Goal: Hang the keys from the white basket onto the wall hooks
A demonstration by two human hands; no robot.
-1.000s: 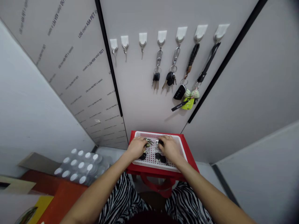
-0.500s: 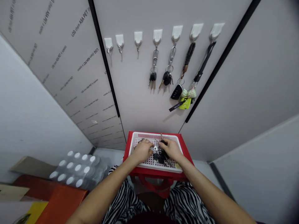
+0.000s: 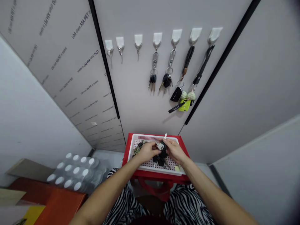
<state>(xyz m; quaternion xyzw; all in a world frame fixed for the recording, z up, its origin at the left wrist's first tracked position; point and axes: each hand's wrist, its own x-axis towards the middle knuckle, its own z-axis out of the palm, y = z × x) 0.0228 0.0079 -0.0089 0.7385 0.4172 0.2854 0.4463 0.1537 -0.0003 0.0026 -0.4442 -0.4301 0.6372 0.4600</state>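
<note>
Both my hands are over a white perforated basket [image 3: 140, 138] that sits on a red stool [image 3: 157, 178]. My left hand [image 3: 147, 151] and my right hand [image 3: 173, 150] are closed on one bunch of keys [image 3: 161, 154] with black heads and a white tag, lifted a little above the basket's floor. More keys [image 3: 138, 147] lie in the basket's left part. On the grey wall above, a row of white hooks [image 3: 138, 40] runs left to right. The right four carry key sets [image 3: 167, 79], one with a yellow-green tag [image 3: 185, 105]. The left three hooks are bare.
A shrink-wrapped pack of white-capped bottles [image 3: 76, 174] stands on the floor at the left, next to orange boards [image 3: 58, 206]. Black vertical strips [image 3: 104, 59] divide the wall panels. My zebra-striped trousers [image 3: 126, 203] fill the bottom centre.
My hands were spread on the keys on the basket floor. They have drawn together and raised one bunch of keys. The view has shifted slightly.
</note>
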